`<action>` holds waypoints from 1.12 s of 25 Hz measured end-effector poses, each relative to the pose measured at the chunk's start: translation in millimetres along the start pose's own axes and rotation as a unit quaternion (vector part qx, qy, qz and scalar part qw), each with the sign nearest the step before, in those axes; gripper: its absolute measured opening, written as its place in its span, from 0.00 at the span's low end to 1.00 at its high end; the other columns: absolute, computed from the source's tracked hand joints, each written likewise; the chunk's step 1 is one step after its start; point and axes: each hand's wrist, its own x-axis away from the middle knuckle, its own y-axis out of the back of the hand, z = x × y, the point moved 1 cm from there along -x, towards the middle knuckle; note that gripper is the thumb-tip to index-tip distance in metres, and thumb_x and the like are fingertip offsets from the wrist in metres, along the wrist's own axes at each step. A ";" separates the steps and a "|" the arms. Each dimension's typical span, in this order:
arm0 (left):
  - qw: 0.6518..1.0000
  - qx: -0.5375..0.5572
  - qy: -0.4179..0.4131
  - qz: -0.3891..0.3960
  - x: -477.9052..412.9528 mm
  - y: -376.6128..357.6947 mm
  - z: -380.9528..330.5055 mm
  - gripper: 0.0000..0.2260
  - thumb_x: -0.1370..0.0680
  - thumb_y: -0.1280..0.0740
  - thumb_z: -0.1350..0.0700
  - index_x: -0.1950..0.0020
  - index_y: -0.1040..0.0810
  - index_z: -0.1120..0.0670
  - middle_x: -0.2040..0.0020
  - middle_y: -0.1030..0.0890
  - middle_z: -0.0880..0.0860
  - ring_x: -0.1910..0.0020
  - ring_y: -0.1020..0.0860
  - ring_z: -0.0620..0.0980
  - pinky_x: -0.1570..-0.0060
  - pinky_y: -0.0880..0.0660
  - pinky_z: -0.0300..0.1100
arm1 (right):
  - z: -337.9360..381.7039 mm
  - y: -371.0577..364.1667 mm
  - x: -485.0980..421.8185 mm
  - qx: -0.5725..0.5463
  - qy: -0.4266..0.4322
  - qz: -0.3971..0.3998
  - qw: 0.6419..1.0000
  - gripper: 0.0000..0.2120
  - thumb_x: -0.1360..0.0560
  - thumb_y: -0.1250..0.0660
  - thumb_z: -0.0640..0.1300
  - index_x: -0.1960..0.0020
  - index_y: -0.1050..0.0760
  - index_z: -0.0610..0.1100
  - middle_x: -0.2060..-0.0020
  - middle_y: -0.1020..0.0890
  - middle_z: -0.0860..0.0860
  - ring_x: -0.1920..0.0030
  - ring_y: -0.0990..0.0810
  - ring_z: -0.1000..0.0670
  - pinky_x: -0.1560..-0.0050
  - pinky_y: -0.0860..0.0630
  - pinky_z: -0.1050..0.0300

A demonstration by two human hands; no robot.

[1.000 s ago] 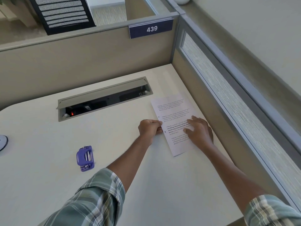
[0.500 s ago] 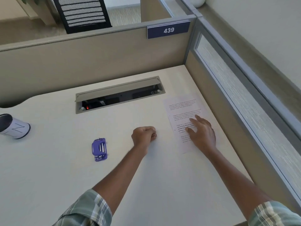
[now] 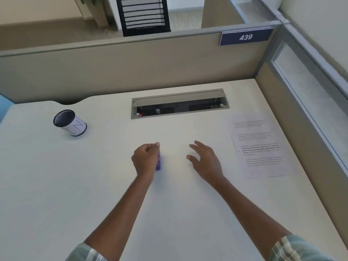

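Note:
My left hand (image 3: 146, 159) has its fingers curled over a small purple stapler-like tool (image 3: 159, 161) on the white desk (image 3: 75, 185); only the tool's right edge shows past the knuckles. My right hand (image 3: 204, 160) hovers beside it with fingers spread and relaxed, holding nothing. A printed sheet of paper (image 3: 258, 146) lies flat on the desk to the right of both hands, untouched.
A black mesh cup with a white label (image 3: 70, 123) stands at the desk's back left. An open cable tray (image 3: 178, 103) is set into the desk behind the hands. Beige partition walls (image 3: 131, 65) with a "439" sign (image 3: 245, 37) close the back and right.
My left hand left the paper, swept left and closed over the purple tool. My right hand lifted off the sheet and moved left. The view panned left, bringing the cup in.

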 end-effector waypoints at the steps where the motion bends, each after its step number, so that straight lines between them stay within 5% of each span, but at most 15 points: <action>1: 1.000 -0.017 -0.011 -0.021 -5.7 12.4 1.5 0.09 0.20 0.24 0.50 0.52 0.13 0.55 0.59 0.13 0.52 0.68 0.19 0.47 0.76 0.26 0.32 | 11.9 -12.8 0.0 -0.006 0.007 0.009 1.000 0.23 0.18 0.26 0.51 0.24 0.21 0.53 0.20 0.24 0.55 0.21 0.28 0.50 0.26 0.23 0.46; 5: 0.997 -0.062 0.033 -0.018 -20.7 39.3 13.9 0.13 0.22 0.22 0.51 0.41 0.15 0.55 0.50 0.15 0.51 0.51 0.15 0.54 0.56 0.20 0.43 | 55.5 -56.3 -3.0 -0.053 0.014 0.051 0.997 0.19 0.18 0.27 0.46 0.27 0.18 0.48 0.26 0.19 0.52 0.26 0.23 0.49 0.27 0.27 0.54; 9: 0.994 -0.034 0.086 0.066 -28.0 42.2 26.4 0.10 0.22 0.23 0.56 0.43 0.12 0.57 0.44 0.10 0.56 0.45 0.11 0.60 0.36 0.15 0.55 | 81.0 -81.9 -11.8 -0.117 -0.053 0.066 0.989 0.11 0.19 0.32 0.37 0.41 0.13 0.41 0.45 0.12 0.47 0.48 0.17 0.48 0.47 0.23 0.54; 12: 0.990 0.007 0.093 0.102 -30.8 46.7 29.8 0.04 0.21 0.25 0.60 0.50 0.10 0.58 0.48 0.09 0.61 0.54 0.10 0.60 0.37 0.14 0.57 | 92.3 -95.3 -11.3 -0.121 -0.072 0.050 0.989 0.10 0.23 0.39 0.30 0.54 0.18 0.32 0.58 0.14 0.36 0.62 0.26 0.43 0.58 0.31 0.51; 17: 0.987 0.041 0.098 0.119 -34.8 49.9 29.9 0.06 0.20 0.24 0.61 0.56 0.11 0.53 0.47 0.09 0.63 0.58 0.13 0.57 0.38 0.13 0.57 | 100.5 -98.5 -9.5 -0.134 -0.070 0.013 0.988 0.14 0.21 0.37 0.31 0.50 0.12 0.38 0.54 0.10 0.41 0.51 0.14 0.39 0.53 0.22 0.49; 21: 0.987 0.047 0.105 0.115 -35.7 50.0 32.1 0.06 0.20 0.24 0.62 0.55 0.11 0.54 0.49 0.09 0.62 0.58 0.12 0.57 0.38 0.13 0.57 | 98.2 -100.2 -10.2 -0.141 -0.076 0.015 0.987 0.15 0.21 0.36 0.30 0.48 0.11 0.38 0.54 0.10 0.42 0.50 0.14 0.38 0.61 0.25 0.64; 28: 0.985 0.052 0.107 0.122 -30.7 47.0 34.9 0.06 0.20 0.24 0.62 0.56 0.11 0.53 0.55 0.08 0.57 0.64 0.12 0.52 0.42 0.12 0.54 | 93.1 -99.3 -9.2 -0.136 -0.085 0.014 0.987 0.15 0.21 0.36 0.31 0.49 0.11 0.40 0.57 0.10 0.43 0.54 0.16 0.37 0.59 0.26 0.56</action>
